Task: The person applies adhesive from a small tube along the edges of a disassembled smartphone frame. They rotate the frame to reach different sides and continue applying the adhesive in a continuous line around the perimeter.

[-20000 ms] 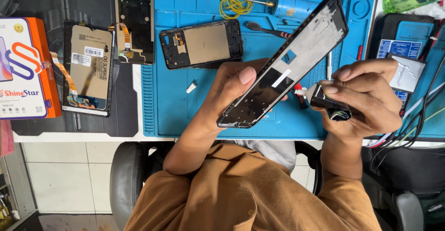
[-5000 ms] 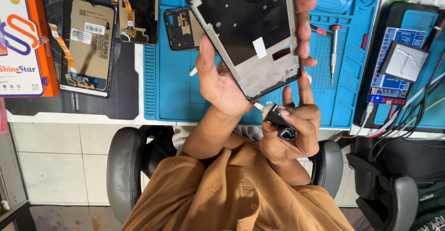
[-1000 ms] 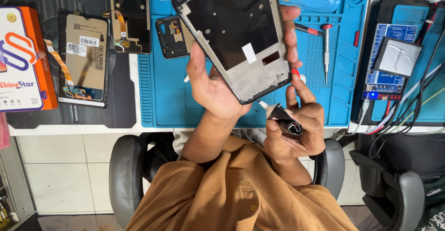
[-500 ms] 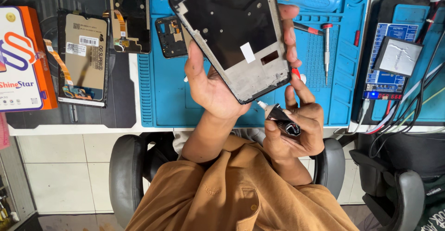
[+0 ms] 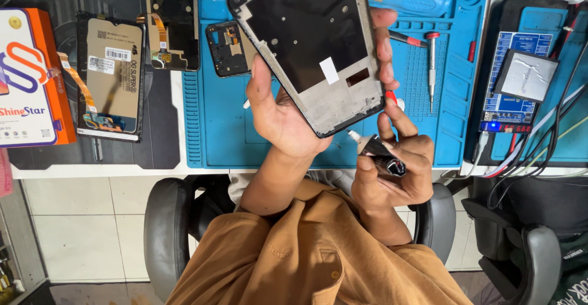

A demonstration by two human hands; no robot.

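Little has shifted: left hand (image 5: 288, 118) grips the phone frame (image 5: 309, 48), right hand (image 5: 392, 173) clenches a glue tube (image 5: 378, 152).

We see a blue work mat (image 5: 220, 127) spread over the middle of the desk (image 5: 98, 171). Toward the desk's left edge lies an orange and white box (image 5: 30, 78), with a display panel (image 5: 113, 75) just beside it, back side up. A screwdriver (image 5: 432, 66) lies on the mat's right part. Near the right edge we find a small tester board (image 5: 517, 81) with trailing cables (image 5: 539, 152).
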